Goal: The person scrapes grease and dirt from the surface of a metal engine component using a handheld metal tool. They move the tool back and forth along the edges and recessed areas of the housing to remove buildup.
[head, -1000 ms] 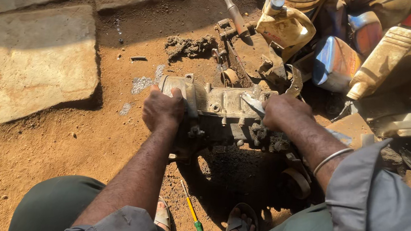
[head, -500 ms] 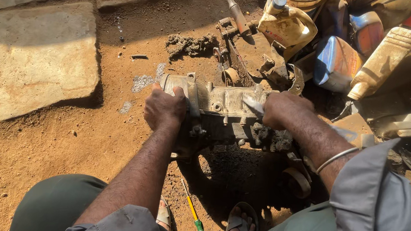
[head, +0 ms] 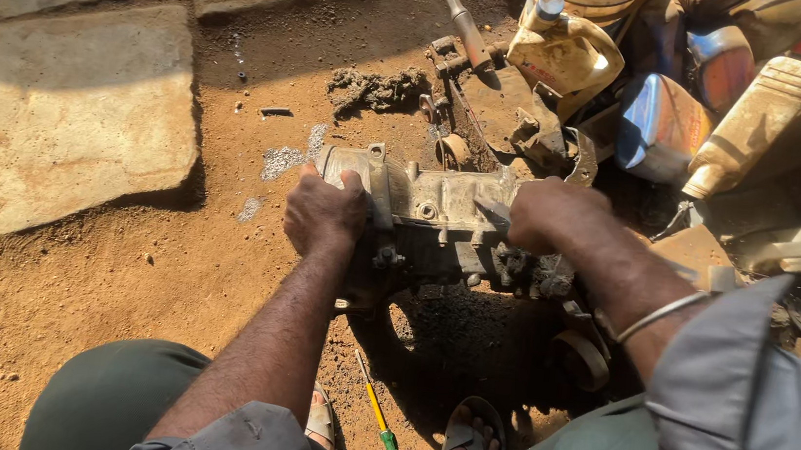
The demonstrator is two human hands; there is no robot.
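Note:
A dirty grey metal engine casing (head: pixel 436 209) lies on the reddish dirt in front of my knees. My left hand (head: pixel 323 213) grips its left end, fingers curled over the top edge. My right hand (head: pixel 548 215) is closed on the casing's right side, with a thin metal bangle (head: pixel 661 314) on that wrist. The lower part of the casing sits in shadow, with greasy parts and a round ring (head: pixel 583 360) beside it.
A screwdriver with a yellow shaft and green handle (head: pixel 383 424) lies between my sandalled feet. Dusty plastic oil jugs and bottles (head: pixel 569 55) crowd the upper right. A long metal bar (head: pixel 460 15) leans in behind. Flat stone slabs (head: pixel 59 114) lie at the left.
Both hands keep their hold on the casing; it and the hands have shifted very slightly, with the view drifting a little.

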